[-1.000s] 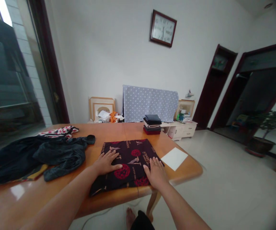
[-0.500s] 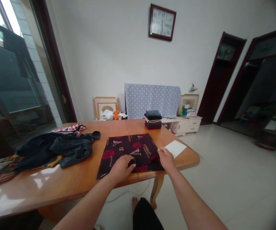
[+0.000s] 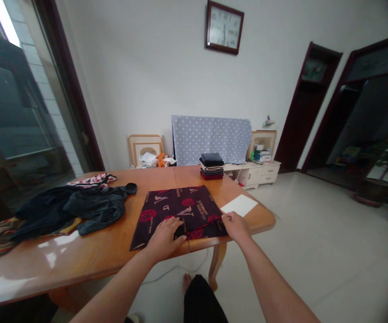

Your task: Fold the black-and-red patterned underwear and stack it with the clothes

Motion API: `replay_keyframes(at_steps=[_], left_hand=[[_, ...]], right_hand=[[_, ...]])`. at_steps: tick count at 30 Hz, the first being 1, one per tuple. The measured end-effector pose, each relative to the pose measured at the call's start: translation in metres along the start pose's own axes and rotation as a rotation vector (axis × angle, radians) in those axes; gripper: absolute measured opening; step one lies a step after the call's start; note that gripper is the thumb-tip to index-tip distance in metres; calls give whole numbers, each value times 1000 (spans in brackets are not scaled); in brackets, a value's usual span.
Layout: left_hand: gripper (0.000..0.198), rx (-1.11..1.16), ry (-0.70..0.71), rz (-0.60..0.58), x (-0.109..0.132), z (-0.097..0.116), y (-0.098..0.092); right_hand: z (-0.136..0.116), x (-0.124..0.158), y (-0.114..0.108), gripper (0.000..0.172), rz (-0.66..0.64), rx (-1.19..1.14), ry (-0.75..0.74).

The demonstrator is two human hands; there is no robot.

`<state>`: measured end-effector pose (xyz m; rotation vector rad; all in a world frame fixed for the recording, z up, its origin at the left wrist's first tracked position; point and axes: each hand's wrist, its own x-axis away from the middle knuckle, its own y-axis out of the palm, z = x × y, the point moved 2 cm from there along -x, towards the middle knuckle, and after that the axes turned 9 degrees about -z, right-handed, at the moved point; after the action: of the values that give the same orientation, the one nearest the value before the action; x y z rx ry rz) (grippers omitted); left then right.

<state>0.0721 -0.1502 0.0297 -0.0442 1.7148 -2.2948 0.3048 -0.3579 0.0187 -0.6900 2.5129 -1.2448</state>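
A black-and-maroon cloth (image 3: 177, 211), printed with red rounds and pale letters, lies flat on the wooden table (image 3: 79, 264). My left hand (image 3: 164, 237) pinches the cloth's folded near edge, its fingers curled into the fabric. My right hand (image 3: 236, 226) grips the same edge further right, close to the cloth's right corner. A little of the cloth under my fingers is hidden.
A dark crumpled garment (image 3: 93, 204) and a red-and-white patterned cloth (image 3: 93, 180) lie on the table's left. A white sheet of paper (image 3: 239, 205) is on the right. Folded clothes (image 3: 210, 167) are stacked at the far edge.
Both hands have moved from lying flat on the cloth to holding its near edge. The view has shifted slightly as my head moved.
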Motion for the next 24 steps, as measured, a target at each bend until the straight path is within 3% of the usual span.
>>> replay_keyframes(at_steps=[6,12,19,24], left_hand=[[43,-4,10,19,14,-2,-10],[42,-28,8,26,15,4,-15],[35,-238,-213,79,15,12,-16],[26,-348,-255,19,11,11,-20]], right_hand=[[-11,0,7,36,-59,66,-29],[-7,8,0,33,-60,111,-50],[-16,26,-2,25,-102,271,-80],[-26,27,-2,15,-141,308,-73]])
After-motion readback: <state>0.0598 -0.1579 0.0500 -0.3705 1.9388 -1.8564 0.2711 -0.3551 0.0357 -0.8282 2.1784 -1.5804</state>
